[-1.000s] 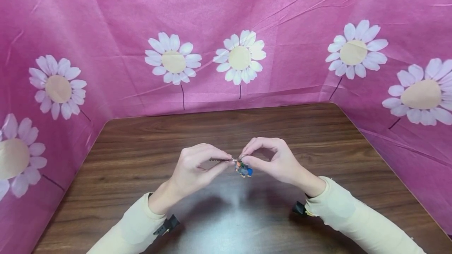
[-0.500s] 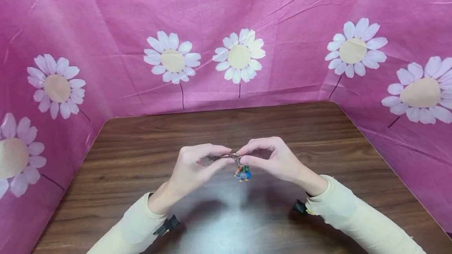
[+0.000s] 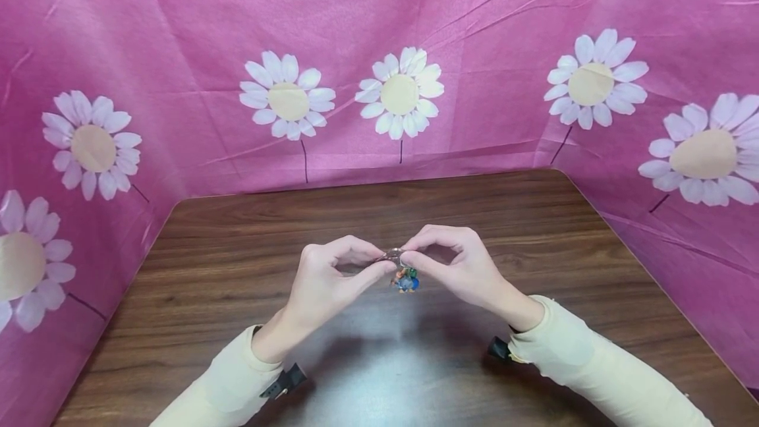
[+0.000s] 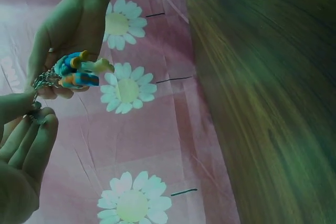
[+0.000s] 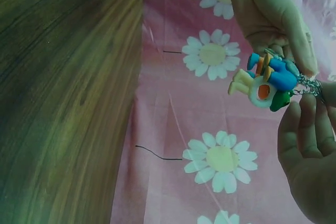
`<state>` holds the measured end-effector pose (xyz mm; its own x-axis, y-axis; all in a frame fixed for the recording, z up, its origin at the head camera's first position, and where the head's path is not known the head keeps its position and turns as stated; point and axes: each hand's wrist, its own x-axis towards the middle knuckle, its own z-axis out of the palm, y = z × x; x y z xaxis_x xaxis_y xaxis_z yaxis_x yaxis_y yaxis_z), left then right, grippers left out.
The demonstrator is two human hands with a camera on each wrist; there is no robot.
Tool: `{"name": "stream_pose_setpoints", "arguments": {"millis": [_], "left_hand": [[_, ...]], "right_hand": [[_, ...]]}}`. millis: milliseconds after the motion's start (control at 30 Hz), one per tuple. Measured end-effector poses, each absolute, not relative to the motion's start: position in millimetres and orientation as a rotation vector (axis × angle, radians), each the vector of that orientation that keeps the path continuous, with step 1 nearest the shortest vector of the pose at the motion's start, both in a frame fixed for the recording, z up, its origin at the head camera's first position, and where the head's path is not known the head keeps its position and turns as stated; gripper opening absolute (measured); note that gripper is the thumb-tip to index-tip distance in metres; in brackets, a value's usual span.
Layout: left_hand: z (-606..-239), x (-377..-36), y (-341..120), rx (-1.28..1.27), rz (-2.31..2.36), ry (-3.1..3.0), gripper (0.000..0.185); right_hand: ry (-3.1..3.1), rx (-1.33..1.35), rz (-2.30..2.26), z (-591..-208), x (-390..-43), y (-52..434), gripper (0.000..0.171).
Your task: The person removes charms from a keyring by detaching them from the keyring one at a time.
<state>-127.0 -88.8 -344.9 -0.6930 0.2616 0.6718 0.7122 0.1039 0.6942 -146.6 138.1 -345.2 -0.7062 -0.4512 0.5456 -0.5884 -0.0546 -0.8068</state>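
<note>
Keyring [image 3: 394, 255] with a small colourful figure charm [image 3: 406, 279] is being held above the middle of the wooden table [image 3: 534, 229], pinched from both sides. At its nine o'clock, the left hand [image 3: 328, 282] is gripping the metal ring between thumb and curled forefinger; at three o'clock, the right hand [image 3: 456, 265] is pinching it likewise. The charm is hanging at six o'clock beneath the ring, clear of the tabletop. A pink daisy-print cloth [image 3: 379, 51] is standing behind, at twelve o'clock.

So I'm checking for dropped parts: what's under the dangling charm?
Only bare wooden table shows below the charm, which hangs clear. Both hands cover the ring partly.
</note>
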Motion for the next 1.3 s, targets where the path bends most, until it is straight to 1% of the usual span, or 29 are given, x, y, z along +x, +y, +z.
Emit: {"name": "stream_pose_setpoints", "arguments": {"millis": [200,467,633,833,967,1100,1300], "left_hand": [[-342.7,-123.5,-88.2,-0.828,-1.694,-2.093,0.013],[-343.1,-119.1,-87.7,-0.75,-1.75,-2.116,0.011],[-344.2,-117.3,-91.2,-0.777,-1.842,-2.121,0.007],[-345.4,-116.3,-92.7,-0.876,-2.159,-2.069,0.016],[-346.6,-117.0,-91.6,-0.842,-2.088,-2.118,0.016],[-345.8,-118.4,-91.0,-0.79,-1.983,-2.157,0.016],[-345.5,-120.5,-90.3,-0.902,-1.872,-2.128,0.008]], "right_hand": [[-2.056,1.187,1.881,-344.4,-147.7,136.7,0.015],[-2.107,1.15,1.888,-347.0,-147.9,135.9,0.02],[-2.121,1.087,1.885,-347.8,-146.8,136.1,0.016],[-2.13,1.018,1.921,-346.8,-144.3,135.5,0.014],[-2.134,1.02,1.945,-347.0,-142.7,135.1,0.014],[-2.125,1.076,1.931,-346.8,-142.2,134.8,0.015],[-2.087,1.202,1.968,-347.5,-142.3,134.2,0.019]]}}
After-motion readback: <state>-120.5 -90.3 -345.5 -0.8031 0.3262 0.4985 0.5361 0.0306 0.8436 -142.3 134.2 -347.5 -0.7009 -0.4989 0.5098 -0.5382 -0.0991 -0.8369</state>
